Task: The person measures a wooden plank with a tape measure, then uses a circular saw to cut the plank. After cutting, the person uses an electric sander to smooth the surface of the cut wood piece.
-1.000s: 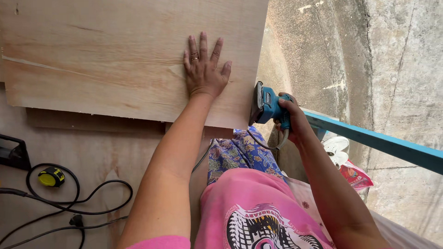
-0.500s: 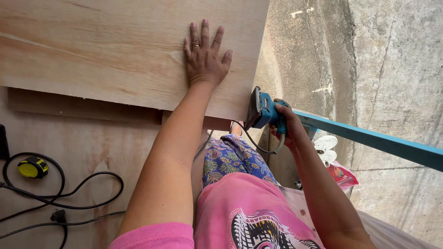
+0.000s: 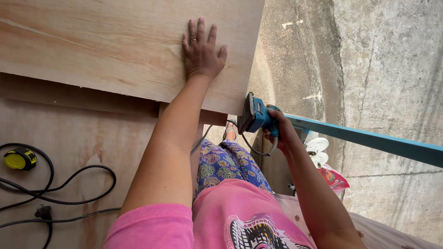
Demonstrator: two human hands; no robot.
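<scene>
Against the plywood sheet [image 3: 115, 50], right hand [image 3: 281, 131] apparently presses a blue sander [image 3: 254, 115].

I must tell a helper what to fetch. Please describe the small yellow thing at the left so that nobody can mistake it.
Find the lower plywood sheet at the left. A tape measure lies near its left edge, beside black cables. It alone is round and yellow with a black case.

Blue rail [image 3: 369, 137] hems the sander [image 3: 254, 115]; board [image 3: 92, 50] open.
</scene>
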